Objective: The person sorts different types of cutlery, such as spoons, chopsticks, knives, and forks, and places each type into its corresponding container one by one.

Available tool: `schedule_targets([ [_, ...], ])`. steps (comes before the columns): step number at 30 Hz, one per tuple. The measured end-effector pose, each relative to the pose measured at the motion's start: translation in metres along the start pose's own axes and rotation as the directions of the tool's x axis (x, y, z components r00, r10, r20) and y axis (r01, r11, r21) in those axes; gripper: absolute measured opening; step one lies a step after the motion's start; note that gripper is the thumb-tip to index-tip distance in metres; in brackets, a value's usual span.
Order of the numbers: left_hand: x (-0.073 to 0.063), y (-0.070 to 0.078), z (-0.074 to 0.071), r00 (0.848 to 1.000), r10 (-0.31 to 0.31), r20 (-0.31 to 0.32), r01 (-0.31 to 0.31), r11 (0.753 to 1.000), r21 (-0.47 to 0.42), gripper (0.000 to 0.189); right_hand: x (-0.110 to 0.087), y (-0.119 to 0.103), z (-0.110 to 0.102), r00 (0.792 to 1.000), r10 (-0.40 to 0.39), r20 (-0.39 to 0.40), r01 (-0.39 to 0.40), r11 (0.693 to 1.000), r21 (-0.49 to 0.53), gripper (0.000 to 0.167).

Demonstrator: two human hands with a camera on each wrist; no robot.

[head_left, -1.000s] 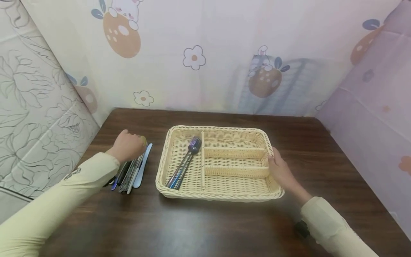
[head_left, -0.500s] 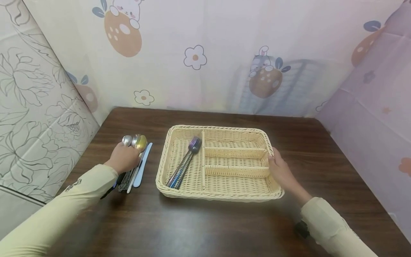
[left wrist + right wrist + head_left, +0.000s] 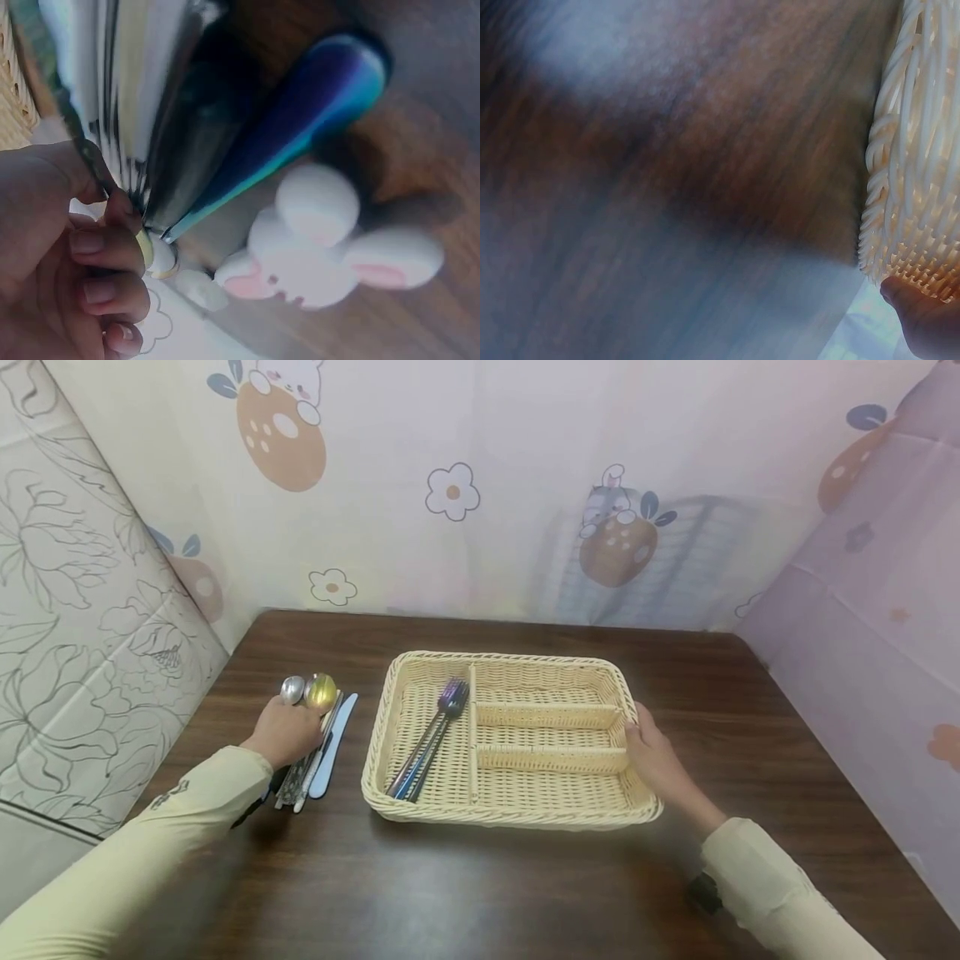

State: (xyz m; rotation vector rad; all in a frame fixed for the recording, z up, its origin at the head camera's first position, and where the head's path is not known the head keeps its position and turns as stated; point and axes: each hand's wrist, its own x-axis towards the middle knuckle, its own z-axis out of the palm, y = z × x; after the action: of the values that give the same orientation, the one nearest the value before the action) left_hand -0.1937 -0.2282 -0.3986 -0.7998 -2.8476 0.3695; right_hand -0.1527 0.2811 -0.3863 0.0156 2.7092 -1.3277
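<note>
My left hand point(image 3: 285, 732) is over a bundle of cutlery lying left of the basket. Its fingers curl in, thumb and forefinger pinching a spoon point(image 3: 322, 693) with a gold bowl. A silver spoon point(image 3: 292, 689) pokes out beyond the knuckles. Along the bundle's right side lies a light-blue knife point(image 3: 332, 747). The left wrist view shows a purple-blue iridescent handle point(image 3: 300, 112) among the bundle; the hand hides much of the rest. My right hand point(image 3: 658, 758) grips the right rim of a cream woven basket point(image 3: 517, 818), thumb over the edge.
Several dark, iridescent forks point(image 3: 442, 727) lie in the basket's long left compartment, beside three smaller compartments. A white rabbit-shaped piece point(image 3: 307, 244) with pink ears shows in the left wrist view. Patterned curtains stand behind and beside the dark wooden table point(image 3: 450, 893).
My left hand has drawn back from the spoon bowls, uncovering them. The gold spoon has shifted slightly left over another spoon. The right hand and basket stay put.
</note>
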Motion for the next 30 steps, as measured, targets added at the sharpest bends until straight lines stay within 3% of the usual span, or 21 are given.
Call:
schedule_targets([
  [14,0.008,-0.003,-0.037,0.995,0.082,-0.061,-0.077,0.994,0.075,0.044,-0.001,-0.001,0.000,1.000,0.008,0.002,-0.009,1.000,0.023,0.056],
  [18,0.014,-0.004,-0.048,0.991,0.132,-0.034,-0.125,0.978,0.166,0.044,-0.001,-0.001,0.000,1.000,0.006,-0.006,-0.006,1.000,0.029,0.055],
  [23,0.028,-0.003,-0.065,0.984,0.170,-0.050,-0.157,0.968,0.196,0.041,-0.001,-0.001,0.000,1.000,0.010,-0.006,-0.010,1.000,0.029,0.055],
  [30,0.062,0.008,-0.086,0.974,0.210,-0.085,-0.190,0.961,0.201,0.038,-0.002,-0.001,0.001,1.000,0.014,-0.011,-0.014,1.000,0.023,0.055],
])
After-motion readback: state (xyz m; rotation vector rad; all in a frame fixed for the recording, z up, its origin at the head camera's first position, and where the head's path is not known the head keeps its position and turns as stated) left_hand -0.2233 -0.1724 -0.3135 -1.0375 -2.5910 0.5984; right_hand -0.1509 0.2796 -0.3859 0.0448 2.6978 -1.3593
